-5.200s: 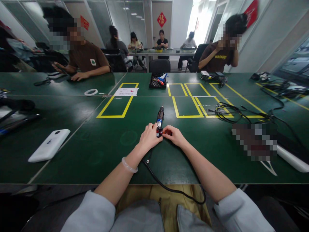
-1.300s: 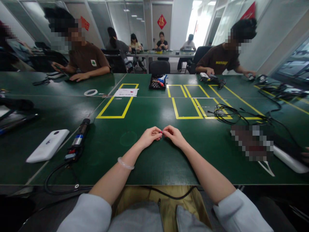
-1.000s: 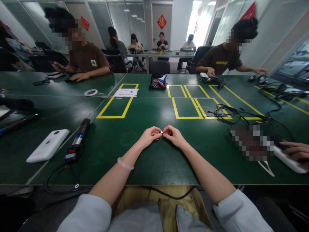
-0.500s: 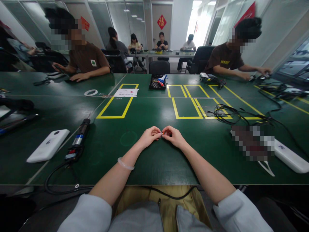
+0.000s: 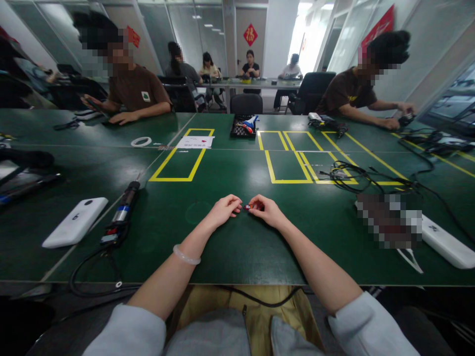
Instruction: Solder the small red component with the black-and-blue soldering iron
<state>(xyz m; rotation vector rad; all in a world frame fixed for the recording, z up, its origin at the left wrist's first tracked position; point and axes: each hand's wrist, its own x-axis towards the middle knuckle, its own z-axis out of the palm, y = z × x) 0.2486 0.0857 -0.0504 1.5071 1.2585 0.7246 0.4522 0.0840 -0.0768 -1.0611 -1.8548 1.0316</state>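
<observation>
Glass partitions (image 5: 193, 37) and pale walls are enclosing the room around a glossy dark-green table (image 5: 237, 252). On it, a black cylindrical hand tool with a silver-and-blue band (image 5: 120, 212) is lying aslant, its thin tip pointing away from the person, while a black cable (image 5: 76, 269) is looping from its near end. To the right of the tool, the right hand (image 5: 267, 211) is pinching a tiny, partly red part (image 5: 247, 207) between thumb and fingertips. The left hand (image 5: 224, 210), between the tool and the part, is curling its fingers narrowly just beside the part; whether they are gripping anything, I cannot tell. A flat, rounded white block (image 5: 75, 222) is lying left of the tool, and a white ring-shaped roll (image 5: 141, 142) is resting beyond it. Farther beyond and rightward of the tool, a black rectangular tray (image 5: 234, 133) is holding blue, white and red items. Well right of the tool, thin black cords (image 5: 351, 177) are lying tangled.
</observation>
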